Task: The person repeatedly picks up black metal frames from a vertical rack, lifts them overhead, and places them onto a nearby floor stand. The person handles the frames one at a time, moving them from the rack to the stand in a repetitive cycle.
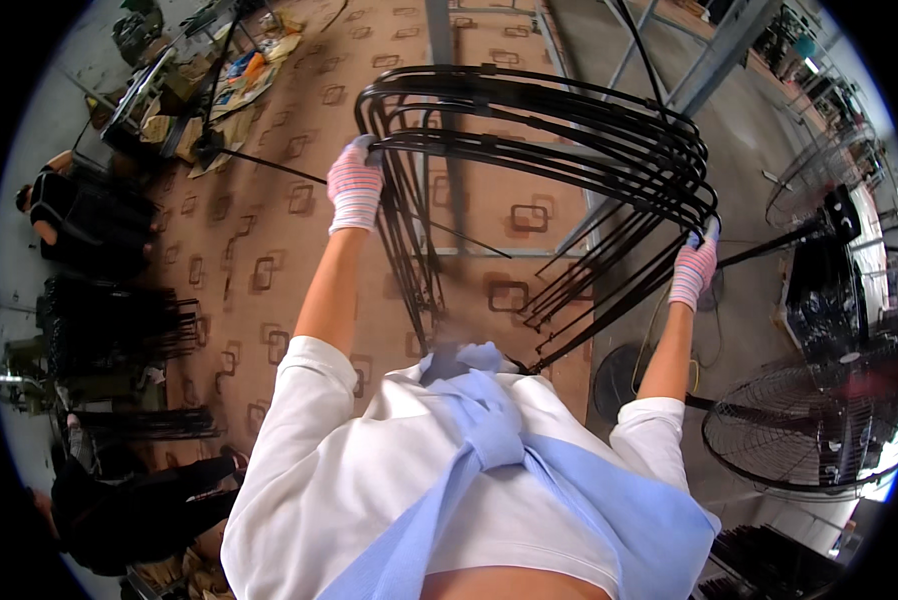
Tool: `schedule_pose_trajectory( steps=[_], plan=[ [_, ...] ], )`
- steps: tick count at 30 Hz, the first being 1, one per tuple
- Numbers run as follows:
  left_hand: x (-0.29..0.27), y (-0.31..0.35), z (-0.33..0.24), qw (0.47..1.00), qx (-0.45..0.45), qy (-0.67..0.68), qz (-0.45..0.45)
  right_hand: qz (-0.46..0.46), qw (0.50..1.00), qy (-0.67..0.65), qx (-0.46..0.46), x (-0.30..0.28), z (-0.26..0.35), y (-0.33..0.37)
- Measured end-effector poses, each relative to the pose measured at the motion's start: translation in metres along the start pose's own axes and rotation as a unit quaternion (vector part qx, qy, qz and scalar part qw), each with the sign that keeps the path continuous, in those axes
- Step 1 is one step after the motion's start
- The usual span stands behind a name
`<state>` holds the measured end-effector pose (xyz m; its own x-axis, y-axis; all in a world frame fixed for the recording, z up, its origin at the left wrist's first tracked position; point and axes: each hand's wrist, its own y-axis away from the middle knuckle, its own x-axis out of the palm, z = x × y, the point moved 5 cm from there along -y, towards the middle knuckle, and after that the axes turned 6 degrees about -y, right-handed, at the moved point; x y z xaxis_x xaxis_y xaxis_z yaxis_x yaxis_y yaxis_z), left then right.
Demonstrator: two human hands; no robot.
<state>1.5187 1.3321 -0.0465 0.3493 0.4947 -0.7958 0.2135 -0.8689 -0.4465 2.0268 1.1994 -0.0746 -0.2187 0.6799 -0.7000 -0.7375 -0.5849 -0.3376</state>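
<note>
Out in front of me hangs a bundle of black bent metal tube frames (pixel 529 112), nested together in a U shape. Their long legs run down toward my body, and some have small fittings near the ends. My left hand (pixel 355 187), in a pink-and-white striped knit glove, is closed round the bundle's left bend. At the right bend, my right hand (pixel 696 262) grips the tubes in a matching glove. Part of each hand's fingers is hidden behind the tubes.
Grey metal rack posts (pixel 724 60) stand beyond the bundle. A large black wire fan (pixel 809 425) is at the right. Two people (pixel 89 215) work along the left side, near stacked black frames (pixel 119 325). Patterned brown matting (pixel 269 250) covers the floor; clutter lies far left.
</note>
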Motion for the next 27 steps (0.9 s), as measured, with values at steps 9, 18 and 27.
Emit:
schedule_pose_trajectory(
  steps=[9, 18, 27],
  plan=[
    [-0.023, 0.051, 0.06, 0.947, -0.052, 0.314, -0.039, 0.055, 0.832, -0.532, 0.147, -0.006, -0.037, 0.058],
    [-0.054, 0.169, 0.091, 0.861, -0.295, 0.412, -0.058, 0.217, 0.878, -0.396, 0.16, 0.037, -0.129, 0.164],
    [-0.117, 0.188, 0.106, 0.882, -0.134, 0.441, -0.1, 0.05, 0.876, -0.432, 0.207, 0.0, -0.123, 0.174]
  ],
)
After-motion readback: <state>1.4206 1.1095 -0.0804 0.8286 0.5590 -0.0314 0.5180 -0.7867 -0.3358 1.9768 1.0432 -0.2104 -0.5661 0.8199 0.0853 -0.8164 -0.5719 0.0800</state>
